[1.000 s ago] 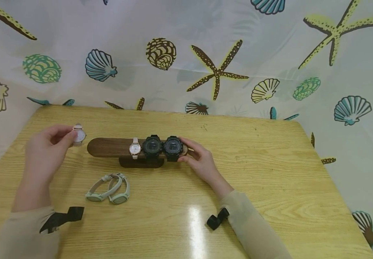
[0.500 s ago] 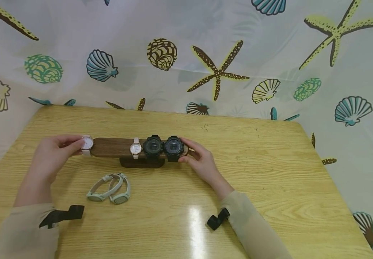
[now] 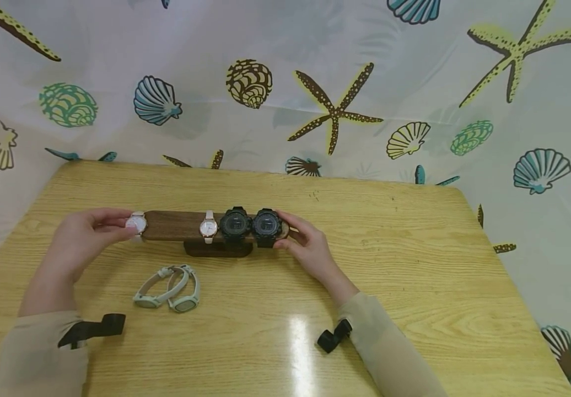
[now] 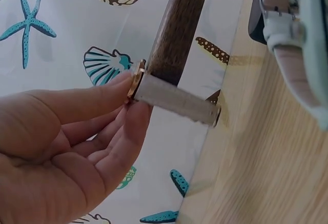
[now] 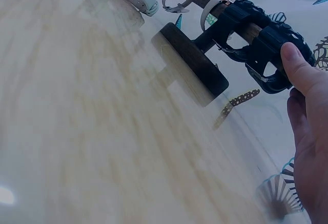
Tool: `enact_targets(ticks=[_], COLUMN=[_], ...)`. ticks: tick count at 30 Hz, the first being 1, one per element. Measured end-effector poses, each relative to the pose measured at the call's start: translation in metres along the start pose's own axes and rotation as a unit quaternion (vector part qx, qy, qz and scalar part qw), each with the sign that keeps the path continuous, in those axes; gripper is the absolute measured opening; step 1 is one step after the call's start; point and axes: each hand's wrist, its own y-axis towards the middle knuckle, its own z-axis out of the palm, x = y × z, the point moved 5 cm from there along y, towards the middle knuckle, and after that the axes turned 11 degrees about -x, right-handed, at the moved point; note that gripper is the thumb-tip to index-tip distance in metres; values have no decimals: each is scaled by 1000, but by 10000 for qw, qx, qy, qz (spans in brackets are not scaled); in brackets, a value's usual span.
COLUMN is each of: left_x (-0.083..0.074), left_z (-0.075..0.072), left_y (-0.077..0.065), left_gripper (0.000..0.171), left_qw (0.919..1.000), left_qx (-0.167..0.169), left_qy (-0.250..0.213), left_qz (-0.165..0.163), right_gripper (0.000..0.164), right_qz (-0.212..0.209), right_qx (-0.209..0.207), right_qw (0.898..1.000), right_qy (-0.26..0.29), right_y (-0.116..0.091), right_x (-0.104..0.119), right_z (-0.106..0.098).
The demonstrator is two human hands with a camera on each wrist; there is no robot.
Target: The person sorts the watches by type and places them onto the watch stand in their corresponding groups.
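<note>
My left hand (image 3: pixel 84 240) pinches a watch (image 3: pixel 135 223) with a white dial and pale strap at the left end of a dark wooden watch stand (image 3: pixel 171 225). In the left wrist view its strap (image 4: pixel 177 101) is a loop around or just at the tip of the bar; which, I cannot tell. A small pink-strapped watch (image 3: pixel 208 227) and two black digital watches (image 3: pixel 235 223) sit on the bar's right half. My right hand (image 3: pixel 307 245) grips the bar's right end, thumb near the outer black watch (image 5: pixel 269 62).
Two pale green watches (image 3: pixel 184 304) lie overlapping on the wooden table (image 3: pixel 236 342), in front of the stand's base (image 3: pixel 218 249). Behind the table hangs a white cloth (image 3: pixel 206 44) printed with shells and starfish.
My left hand has brought the white-dial watch right and down, from beside the stand to the bar's left end. My right hand has stayed at the right end.
</note>
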Motion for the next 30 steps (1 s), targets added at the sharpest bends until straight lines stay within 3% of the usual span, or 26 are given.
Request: enact_targets(ticks=[7,11,15,20,30], left_x=[-2,-3,-4,-7,-13], left_z=[1,1,2,3,4], left_y=[0,0,1,0,-3], left_gripper=[64,59,57,55,54], left_qw=[9970,9891,9820,9778,9757], left_qx=[89,-136,-280,-297,-405], left_qy=[467,835,1027,1107,1207], left_qz=[615,1209,1563,1752,1785], right_gripper=[57,57,57,57,58], right_qz=[36,27,16,-10,55], right_qx=[-19,-5,5,31,44], right_qw=[10000,10000,10000,10000,10000], right_qy=[-5,-24,-17,-28,-38], right_y=[-1,-1,-1,-1,-2], right_x=[-1,-1,0,1,0], right_z=[0,0,0,0,1])
